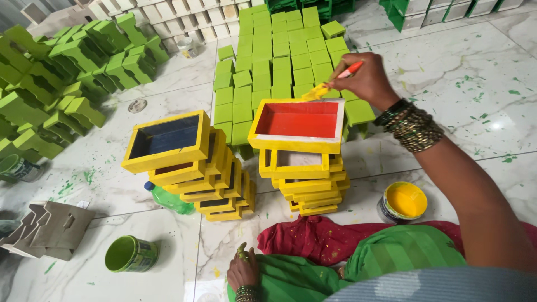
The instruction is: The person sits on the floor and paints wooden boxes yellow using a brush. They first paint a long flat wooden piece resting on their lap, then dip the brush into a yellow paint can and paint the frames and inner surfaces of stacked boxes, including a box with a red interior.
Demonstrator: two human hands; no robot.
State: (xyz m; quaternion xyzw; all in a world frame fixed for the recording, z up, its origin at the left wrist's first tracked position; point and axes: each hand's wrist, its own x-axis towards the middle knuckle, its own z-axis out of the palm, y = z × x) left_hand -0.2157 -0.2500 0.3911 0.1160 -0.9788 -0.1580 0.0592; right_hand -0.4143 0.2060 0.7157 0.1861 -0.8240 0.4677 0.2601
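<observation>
- Left hand (244, 269): rests on the green cloth (403, 254) over the person's lap, fingers loosely curled, holding nothing; paint specks show on the fingers.
- Green paint tin (131, 253) and yellow paint tin (402, 202): both stand open on the marble floor (481, 78), one at each side of the lap, well apart from each other.
- Two stacks of yellow-painted trays: the left stack (215, 184) leans and fans out, with a dark-bottomed tray on top; the right stack (313, 187) stands straighter.
- Top tray (298, 124): a shallow open box with a red floor and yellow rim, its far and right edges still pale. It looks rigid and light; the wet rim would smear, so the dry underside or the unpainted pale edge seems the safest place to grip.
- Right hand (366, 81): closed in a pinch around a paintbrush (334, 81) with an orange handle; the yellow bristles touch the tray's far rim. The brush looks light and stiff, held at mid-handle.
- Beyond: rows of green blocks (279, 61) laid flat, and a loose heap of green pieces (56, 84) at far left.
</observation>
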